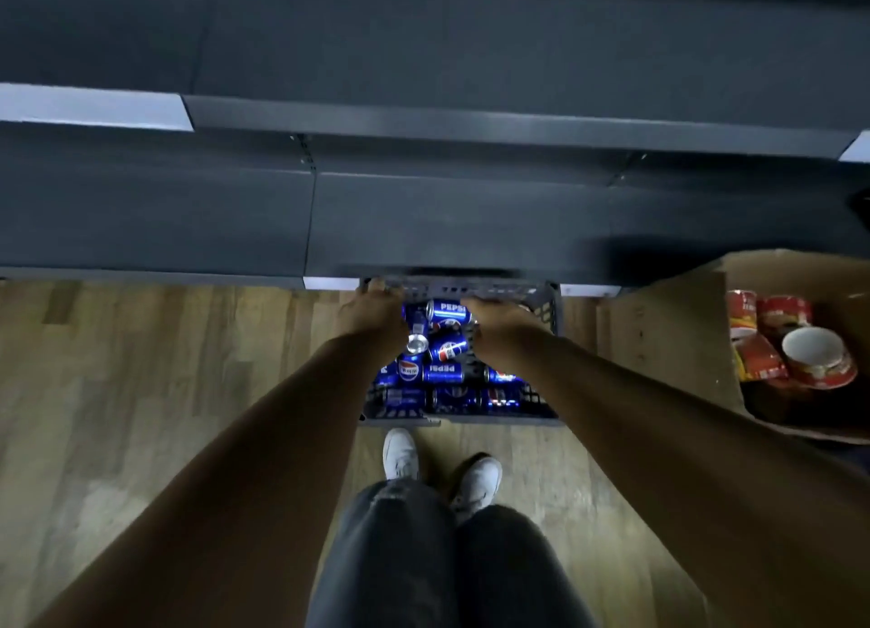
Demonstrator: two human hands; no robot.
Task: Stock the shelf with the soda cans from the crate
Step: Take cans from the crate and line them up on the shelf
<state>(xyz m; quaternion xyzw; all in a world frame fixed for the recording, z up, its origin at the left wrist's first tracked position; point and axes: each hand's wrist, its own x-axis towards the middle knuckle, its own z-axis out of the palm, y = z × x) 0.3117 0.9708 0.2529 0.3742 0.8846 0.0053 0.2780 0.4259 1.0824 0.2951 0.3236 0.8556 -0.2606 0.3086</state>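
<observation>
- Dark shelving (423, 213) rises over the wooden floor (141, 368); lift each can clear of the crate wall before you swing it up.
- Your grey crate (551, 316) sits at the shelf's foot with Pepsi cans (445, 373) jumbled inside; take a top one first.
- Your left hand (376, 316) reaches the far rim. Your right hand (503, 333) lies over the upper cans, fingertips (467, 303) against one. Blur hides whether either hand grips.

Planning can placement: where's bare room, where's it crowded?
Bare: the lower dark grey metal shelf beside the grey plastic crate, the upper shelf over it, wooden floor left of the crate. Crowded: the crate, heaped with blue soda cans, left hand and right hand in it; brown cardboard box at its right.
</observation>
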